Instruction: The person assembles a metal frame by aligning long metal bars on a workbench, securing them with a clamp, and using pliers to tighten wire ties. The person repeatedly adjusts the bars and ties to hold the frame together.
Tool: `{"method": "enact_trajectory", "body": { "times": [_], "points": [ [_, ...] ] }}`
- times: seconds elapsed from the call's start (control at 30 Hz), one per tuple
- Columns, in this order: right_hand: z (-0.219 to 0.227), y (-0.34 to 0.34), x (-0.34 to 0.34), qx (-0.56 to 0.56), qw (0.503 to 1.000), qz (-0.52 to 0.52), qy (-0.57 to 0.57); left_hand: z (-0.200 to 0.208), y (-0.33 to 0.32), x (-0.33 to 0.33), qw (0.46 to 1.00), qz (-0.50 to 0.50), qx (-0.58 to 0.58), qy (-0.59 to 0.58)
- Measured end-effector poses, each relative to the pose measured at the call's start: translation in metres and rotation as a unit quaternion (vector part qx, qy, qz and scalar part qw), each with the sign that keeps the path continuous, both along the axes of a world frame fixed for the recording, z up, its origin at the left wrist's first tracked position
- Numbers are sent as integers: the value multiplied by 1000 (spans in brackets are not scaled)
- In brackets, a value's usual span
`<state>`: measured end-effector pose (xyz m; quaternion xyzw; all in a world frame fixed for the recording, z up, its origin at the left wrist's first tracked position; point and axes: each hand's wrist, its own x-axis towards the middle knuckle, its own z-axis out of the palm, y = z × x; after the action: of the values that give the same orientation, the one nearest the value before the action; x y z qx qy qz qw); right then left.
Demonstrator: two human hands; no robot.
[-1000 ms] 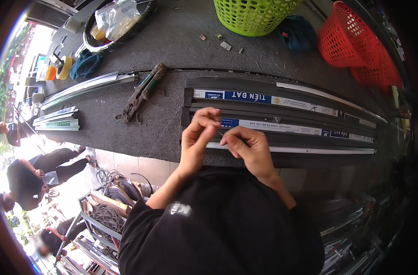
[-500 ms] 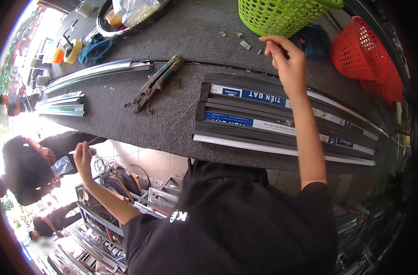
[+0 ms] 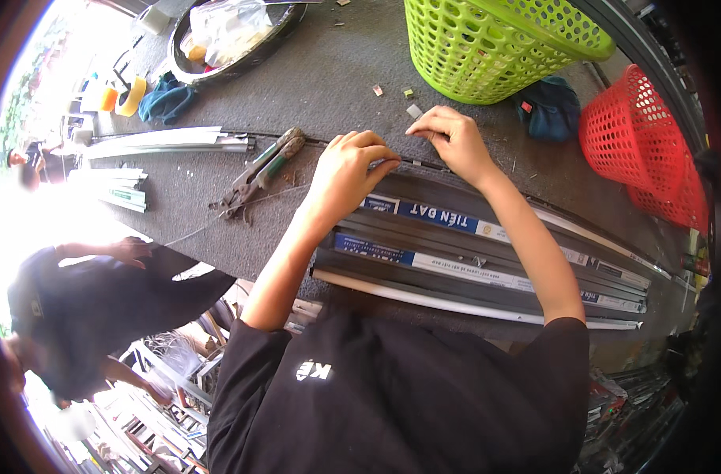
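Over the far edge of a bundle of dark metal profiles (image 3: 487, 245), my two hands are close together, a small gap between their fingertips. My left hand (image 3: 348, 170) is closed, thumb pressed to the fingers. A thin pale strand (image 3: 257, 204) runs from behind that hand leftward across the table, in line with its pinch. My right hand (image 3: 459, 146) also pinches, thumb against fingertips; what it holds is too small to tell. Beneath the hands lies a thin dark rod (image 3: 423, 164). Worn cutting pliers (image 3: 257, 172) with green-and-brown handles rest left of my left hand.
A green perforated basket (image 3: 487, 59) stands at the back, red baskets (image 3: 629, 126) to its right. A dark cloth (image 3: 554, 110) lies between them. At back left are a black basin (image 3: 234, 67), tape (image 3: 131, 96) and pale profiles (image 3: 171, 144). Another person (image 3: 99, 300) leans in from the left.
My left hand has come from the far left, beyond the table edge, to beside my right hand. The right hand has drawn nearer and left. A strand now crosses the table. The other person has moved closer.
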<state>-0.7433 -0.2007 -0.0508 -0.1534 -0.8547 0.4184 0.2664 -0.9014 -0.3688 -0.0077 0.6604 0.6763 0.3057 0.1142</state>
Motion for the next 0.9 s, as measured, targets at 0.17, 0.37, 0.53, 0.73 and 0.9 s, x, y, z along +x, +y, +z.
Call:
{"method": "enact_trajectory", "body": {
  "times": [0.17, 0.37, 0.53, 0.73, 0.9],
  "points": [
    [0, -3, 1, 16, 1000, -10, -2, 8, 15, -13, 990, -86, -109, 2],
    [1, -3, 7, -37, 999, -26, -3, 18, 27, -11, 973, -153, -130, 114],
    [-1, -3, 9, -74, 997, -16, 15, 26, 38, -9, 961, -172, -166, 141],
    [-6, -5, 12, 5, 1000, -26, -13, 26, 45, -9, 952, -204, -151, 172],
    [-6, -8, 11, 28, 999, -18, 2, 18, 32, -4, 957, -193, -33, 215]
  ]
}}
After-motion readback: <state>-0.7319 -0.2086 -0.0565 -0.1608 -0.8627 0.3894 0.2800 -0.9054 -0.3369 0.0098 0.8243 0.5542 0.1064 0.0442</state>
